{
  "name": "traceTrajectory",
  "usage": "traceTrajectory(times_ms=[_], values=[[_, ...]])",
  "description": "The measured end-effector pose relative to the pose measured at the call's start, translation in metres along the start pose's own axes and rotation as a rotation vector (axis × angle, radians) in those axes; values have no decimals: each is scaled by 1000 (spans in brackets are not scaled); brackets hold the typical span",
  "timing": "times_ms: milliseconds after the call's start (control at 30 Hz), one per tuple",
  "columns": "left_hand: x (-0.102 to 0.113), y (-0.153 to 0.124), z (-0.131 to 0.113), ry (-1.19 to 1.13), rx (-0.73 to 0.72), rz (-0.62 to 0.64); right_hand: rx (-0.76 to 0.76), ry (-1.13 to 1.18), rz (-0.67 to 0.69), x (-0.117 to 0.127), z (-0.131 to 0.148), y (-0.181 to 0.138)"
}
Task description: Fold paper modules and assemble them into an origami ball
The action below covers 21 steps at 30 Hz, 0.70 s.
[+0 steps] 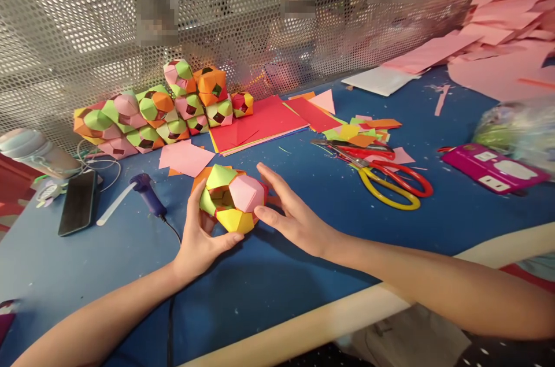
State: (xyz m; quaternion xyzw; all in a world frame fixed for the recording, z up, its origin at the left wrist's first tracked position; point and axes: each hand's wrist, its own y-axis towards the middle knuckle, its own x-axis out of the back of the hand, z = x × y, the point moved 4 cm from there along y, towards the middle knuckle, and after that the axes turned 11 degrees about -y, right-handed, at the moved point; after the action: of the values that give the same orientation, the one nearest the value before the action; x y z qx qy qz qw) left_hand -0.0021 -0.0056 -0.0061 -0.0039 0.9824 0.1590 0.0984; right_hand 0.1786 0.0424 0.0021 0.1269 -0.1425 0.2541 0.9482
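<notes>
A folded-paper origami ball in green, pink and yellow is held just above the blue table. My left hand grips it from the left and below, thumb along the yellow unit. On the other side my right hand has its fingers stretched out and apart, with fingertips against or very near the pink unit and the ball's right edge; I cannot tell how firmly they touch. Dark gaps show between the paper units. Behind the ball lie pink paper squares. A glue gun with a white stick rests to the left.
Finished origami balls are stacked along the perforated metal screen. Red paper sheets, scissors with red and yellow handles, and coloured scraps lie behind. A phone and bottle are left; a pink paper pile right.
</notes>
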Motion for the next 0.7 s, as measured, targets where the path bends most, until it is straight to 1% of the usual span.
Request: traceTrajectory(times_ms=[67, 133, 233, 300, 367, 467, 567, 700], values=[[0, 0, 0, 31, -56, -14, -97, 174, 33, -8, -3, -1], [1, -2, 4, 76, -57, -6, -144, 319, 77, -17, -5, -2], [3, -6, 7, 140, -73, 37, -104, 404, 73, -23, -7, 0], [4, -8, 4, 118, -114, 62, -38, 338, 35, -21, -10, 2], [4, -8, 0, 24, -127, 62, 56, 196, -12, -15, -11, 3], [2, -5, -9, -158, -97, -40, 277, -72, -87, -6, -6, 3], [-1, 0, -16, -280, -12, -151, 460, -281, -130, -3, 1, 1], [-6, 5, -20, -341, 174, -200, 559, -399, -147, -4, 5, 1]])
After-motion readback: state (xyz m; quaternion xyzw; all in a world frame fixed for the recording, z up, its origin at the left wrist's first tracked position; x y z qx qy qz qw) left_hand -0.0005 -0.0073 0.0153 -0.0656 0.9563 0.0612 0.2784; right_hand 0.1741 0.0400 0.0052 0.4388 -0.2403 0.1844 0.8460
